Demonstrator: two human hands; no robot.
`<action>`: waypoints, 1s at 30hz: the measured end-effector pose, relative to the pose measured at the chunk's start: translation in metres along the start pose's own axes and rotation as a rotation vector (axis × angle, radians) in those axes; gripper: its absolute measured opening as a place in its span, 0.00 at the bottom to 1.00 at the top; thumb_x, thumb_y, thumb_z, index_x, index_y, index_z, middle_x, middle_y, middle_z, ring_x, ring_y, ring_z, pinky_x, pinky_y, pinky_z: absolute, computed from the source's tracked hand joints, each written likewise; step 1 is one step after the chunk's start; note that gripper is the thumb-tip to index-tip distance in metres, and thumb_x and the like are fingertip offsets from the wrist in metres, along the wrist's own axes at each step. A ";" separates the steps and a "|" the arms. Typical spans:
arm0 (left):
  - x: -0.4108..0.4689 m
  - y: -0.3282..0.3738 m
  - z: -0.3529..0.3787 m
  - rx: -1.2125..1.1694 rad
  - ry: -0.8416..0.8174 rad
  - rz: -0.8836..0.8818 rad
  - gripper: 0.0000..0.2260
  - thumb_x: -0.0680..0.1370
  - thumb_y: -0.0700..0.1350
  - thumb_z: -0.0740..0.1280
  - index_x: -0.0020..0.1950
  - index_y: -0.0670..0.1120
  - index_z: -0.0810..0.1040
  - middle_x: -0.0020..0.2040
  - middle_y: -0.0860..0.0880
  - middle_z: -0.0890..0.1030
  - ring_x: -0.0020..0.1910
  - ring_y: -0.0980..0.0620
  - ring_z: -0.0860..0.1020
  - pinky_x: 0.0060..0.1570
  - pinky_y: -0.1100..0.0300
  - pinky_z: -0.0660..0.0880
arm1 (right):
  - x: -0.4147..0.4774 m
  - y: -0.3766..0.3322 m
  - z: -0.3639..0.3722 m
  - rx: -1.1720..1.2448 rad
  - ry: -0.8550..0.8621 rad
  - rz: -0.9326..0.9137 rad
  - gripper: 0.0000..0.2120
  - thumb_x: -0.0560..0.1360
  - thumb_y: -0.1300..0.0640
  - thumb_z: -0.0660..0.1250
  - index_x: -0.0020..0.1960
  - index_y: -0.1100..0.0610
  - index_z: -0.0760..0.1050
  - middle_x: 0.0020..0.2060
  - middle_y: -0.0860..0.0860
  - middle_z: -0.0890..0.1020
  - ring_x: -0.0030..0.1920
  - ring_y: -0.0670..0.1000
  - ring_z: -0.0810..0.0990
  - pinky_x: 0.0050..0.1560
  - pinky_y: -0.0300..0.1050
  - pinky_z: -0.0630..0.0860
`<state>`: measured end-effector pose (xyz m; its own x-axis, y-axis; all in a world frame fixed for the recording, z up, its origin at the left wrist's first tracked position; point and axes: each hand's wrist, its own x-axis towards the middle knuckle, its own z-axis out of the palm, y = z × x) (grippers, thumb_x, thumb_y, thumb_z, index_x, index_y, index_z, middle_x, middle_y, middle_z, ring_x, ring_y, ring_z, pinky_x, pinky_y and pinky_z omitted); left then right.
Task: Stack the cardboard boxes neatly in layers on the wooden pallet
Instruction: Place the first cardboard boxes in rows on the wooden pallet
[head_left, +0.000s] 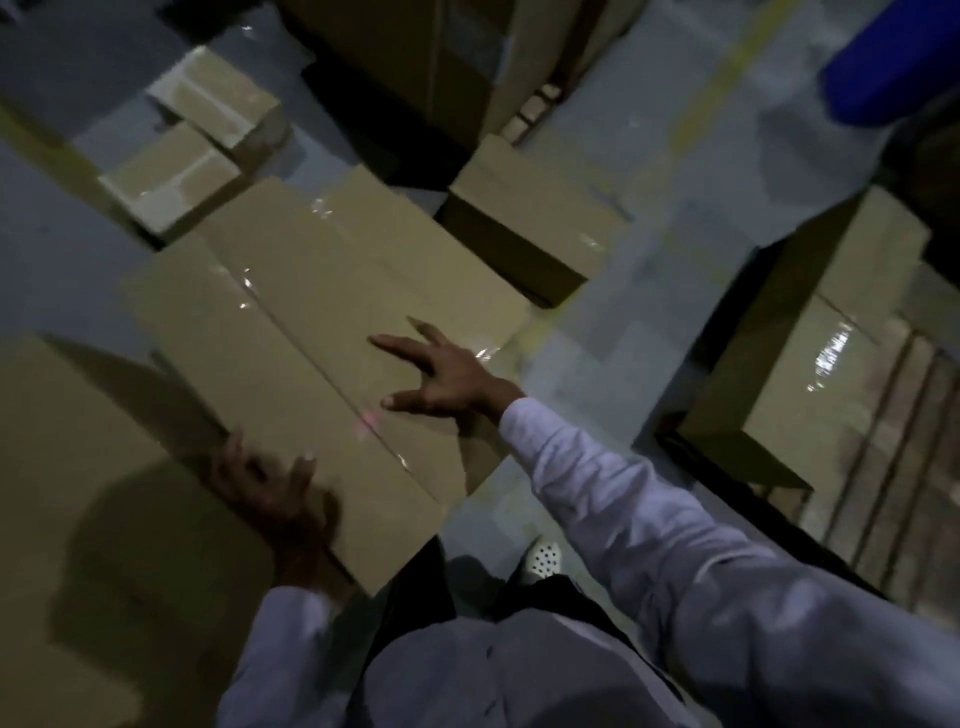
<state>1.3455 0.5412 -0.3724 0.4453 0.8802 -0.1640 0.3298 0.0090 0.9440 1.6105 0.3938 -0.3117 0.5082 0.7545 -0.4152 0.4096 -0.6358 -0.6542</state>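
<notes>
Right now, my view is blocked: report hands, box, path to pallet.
Left hand grips near edge of large box. Right hand open, spread over its top. Wooden pallet to the right, stacked box on it; no box in the gap between.

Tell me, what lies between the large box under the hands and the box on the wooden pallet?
Head view: a strip of bare grey floor separates the large box from the right box on the pallet; the right sleeve reaches across it.
</notes>
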 end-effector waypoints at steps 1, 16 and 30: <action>0.002 -0.005 0.003 -0.032 -0.065 -0.015 0.34 0.74 0.51 0.79 0.78 0.49 0.72 0.80 0.41 0.66 0.75 0.36 0.70 0.74 0.43 0.73 | -0.008 0.003 -0.008 -0.005 0.016 0.001 0.44 0.69 0.28 0.77 0.78 0.20 0.57 0.86 0.46 0.56 0.86 0.51 0.56 0.80 0.53 0.65; -0.052 0.136 0.129 -0.436 -0.534 0.014 0.21 0.77 0.39 0.64 0.67 0.32 0.79 0.70 0.39 0.80 0.59 0.51 0.77 0.48 0.62 0.69 | -0.233 0.070 -0.105 0.490 0.447 0.176 0.35 0.75 0.37 0.78 0.76 0.23 0.65 0.82 0.37 0.53 0.81 0.54 0.62 0.78 0.63 0.69; -0.245 0.228 0.299 -0.157 -1.232 0.273 0.24 0.78 0.43 0.68 0.76 0.50 0.78 0.80 0.46 0.71 0.77 0.45 0.73 0.66 0.57 0.76 | -0.496 0.219 -0.088 0.723 0.896 0.358 0.37 0.76 0.41 0.79 0.78 0.25 0.64 0.85 0.40 0.50 0.81 0.49 0.58 0.78 0.55 0.65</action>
<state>1.5607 0.1857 -0.2023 0.9866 -0.1588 -0.0370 0.0419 0.0278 0.9987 1.5153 -0.1337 -0.1932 0.9690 -0.0089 -0.2467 -0.2356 -0.3320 -0.9134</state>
